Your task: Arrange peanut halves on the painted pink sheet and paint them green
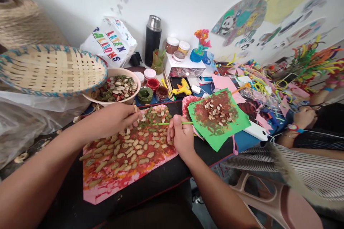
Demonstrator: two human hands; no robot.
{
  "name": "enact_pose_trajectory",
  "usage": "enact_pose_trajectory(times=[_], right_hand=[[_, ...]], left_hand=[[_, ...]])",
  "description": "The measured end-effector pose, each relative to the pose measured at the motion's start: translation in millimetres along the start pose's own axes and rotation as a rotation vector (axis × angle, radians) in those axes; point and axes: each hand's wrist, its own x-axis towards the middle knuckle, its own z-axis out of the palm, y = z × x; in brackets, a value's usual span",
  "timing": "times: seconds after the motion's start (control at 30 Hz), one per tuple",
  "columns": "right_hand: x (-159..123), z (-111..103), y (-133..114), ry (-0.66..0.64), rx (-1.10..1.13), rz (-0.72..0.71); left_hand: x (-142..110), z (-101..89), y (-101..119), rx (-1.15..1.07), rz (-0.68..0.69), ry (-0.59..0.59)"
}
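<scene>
A pink sheet [94,195] smeared with red, orange and green paint lies before me, with many peanut shells [138,146] spread over it. Several shells near its far edge are painted green. My right hand [182,136] is closed round a thin green paintbrush [161,124], which points left over the green shells. Above the sheet's far left part, my left hand [127,116] pinches a small tan piece [135,108], mostly hidden by the fingers; its kind I cannot make out.
A bowl of shells [134,96] and a woven basket [53,71] stand at left. Beyond the sheet are paint jars [145,94] and a yellow glue gun [182,87]. Green paper [215,139] bearing shells lies right. A co-worker's hand [305,116] is at far right.
</scene>
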Motion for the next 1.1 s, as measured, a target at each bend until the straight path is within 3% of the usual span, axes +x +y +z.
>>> enact_pose_trajectory(times=[0.23,0.7,1.1], right_hand=[[4,9,4,-0.03,-0.04,-0.002],[-5,-5,1,0.004,-0.029,-0.006],[-9,-3,3,-0.02,-0.016,-0.013]], left_hand=[[1,1.1,-4,-0.007,0.011,-0.006],[2,3.5,-6,-0.008,0.013,0.013],[1,3.4,-4,0.008,0.018,0.021]])
